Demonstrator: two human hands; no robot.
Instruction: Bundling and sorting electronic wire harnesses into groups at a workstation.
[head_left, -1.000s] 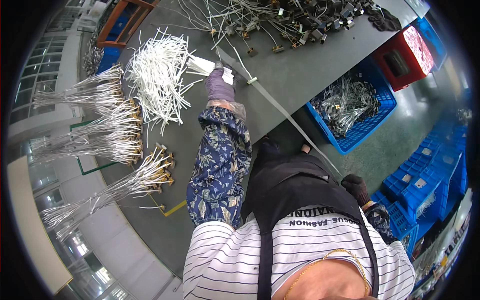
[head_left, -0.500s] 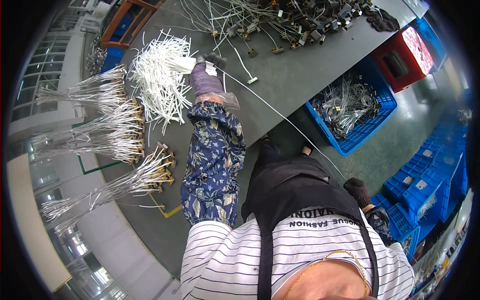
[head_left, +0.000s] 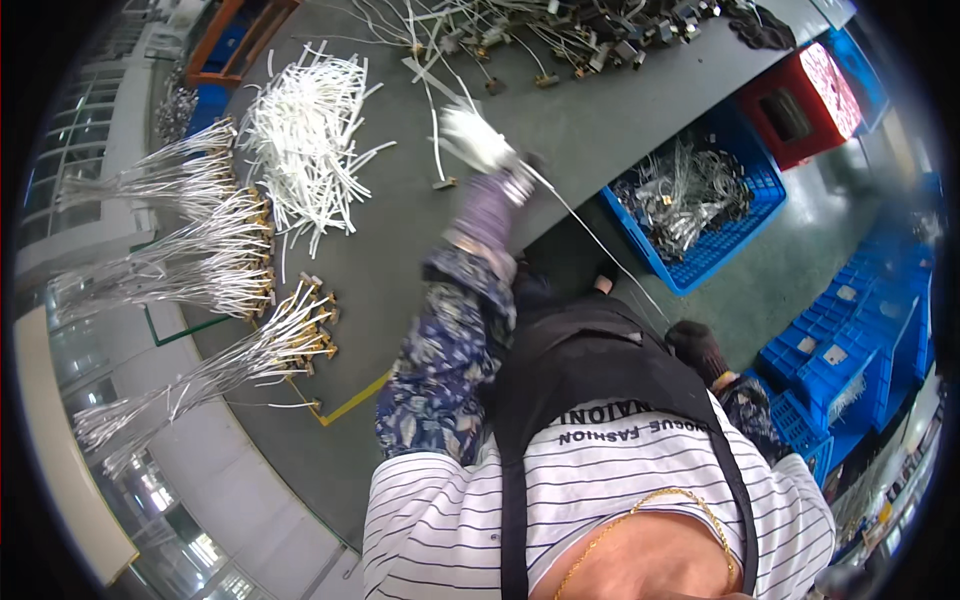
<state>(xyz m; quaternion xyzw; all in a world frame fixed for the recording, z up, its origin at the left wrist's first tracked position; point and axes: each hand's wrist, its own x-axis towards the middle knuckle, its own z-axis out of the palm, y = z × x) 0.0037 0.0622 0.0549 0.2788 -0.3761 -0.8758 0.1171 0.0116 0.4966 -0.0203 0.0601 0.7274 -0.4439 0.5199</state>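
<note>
My left hand (head_left: 488, 205), in a purple glove, is closed round a bundle of short white tubes (head_left: 472, 138) above the table's front edge; it is blurred by motion. From this hand a long thin white cable (head_left: 598, 242) runs down to the right across my body. Its far end reaches my right hand (head_left: 697, 346), which is dark-gloved and closed at my right side. Just left of the bundle, another white cable (head_left: 434, 128) with a small connector lies on the table. A heap of loose white tubes (head_left: 310, 145) spreads farther left.
Bundled cables with brass-coloured ends (head_left: 300, 335) line the table's left edge. Many cables with metal connectors (head_left: 600, 35) are piled at the back. A blue crate (head_left: 690, 285) of cables stands below the table's right edge, near a red box (head_left: 790, 110). Blue crates (head_left: 835, 345) stack at right.
My left hand has moved right and nearer from the heap, carrying a bundle of white tubes off it. The connector cable beside it has shifted left. My right hand appears slightly farther left.
</note>
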